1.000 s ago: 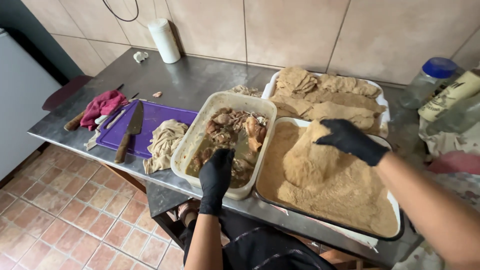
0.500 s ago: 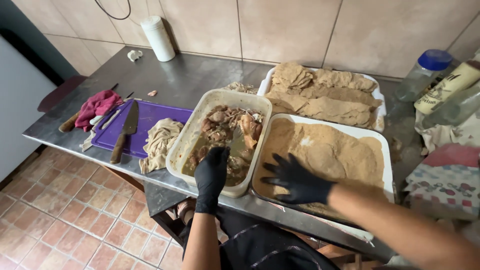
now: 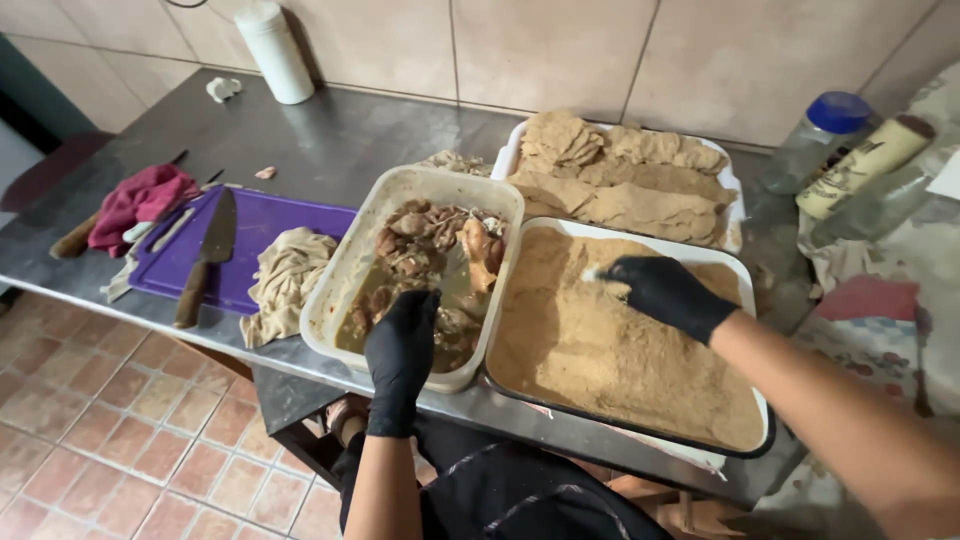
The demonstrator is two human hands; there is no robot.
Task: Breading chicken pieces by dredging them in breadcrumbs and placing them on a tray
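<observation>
The left hand (image 3: pixel 400 350), in a black glove, is reached straight forward from a bare forearm and laid palm down over the near rim of the cream tub (image 3: pixel 345 260). Its fingers (image 3: pixel 420 305) are loosely spread and dipped onto the wet, marinated meat pieces (image 3: pixel 430 245) in the tub; whether a piece is pinched under them cannot be told, since the palm hides it.

The right hand (image 3: pixel 665 292), also black-gloved, is brought in from the right on an angled forearm and lowered onto the breadcrumbs (image 3: pixel 600 350) that fill the white tray (image 3: pixel 700 440). Its fingers (image 3: pixel 625 272) are drawn close together and pressed to the crumb surface, with a pale scrap seen at their tips; nothing larger is seen gripped.

Beyond the right fingers a second white tray (image 3: pixel 512 158) is stacked with breaded cutlets (image 3: pixel 620 180). Further right of them, a clear bottle with a blue cap (image 3: pixel 815 140) and a cream tube with a dark cap (image 3: pixel 865 165) are lying by the tiled wall. Left of the left fingers, a purple cutting board (image 3: pixel 265 225) carries a knife (image 3: pixel 205 255) and a beige cloth (image 3: pixel 285 280); a red rag (image 3: pixel 140 200) lies beyond it. A white cylinder (image 3: pixel 272 50) stands far off on the steel table (image 3: pixel 340 140).
</observation>
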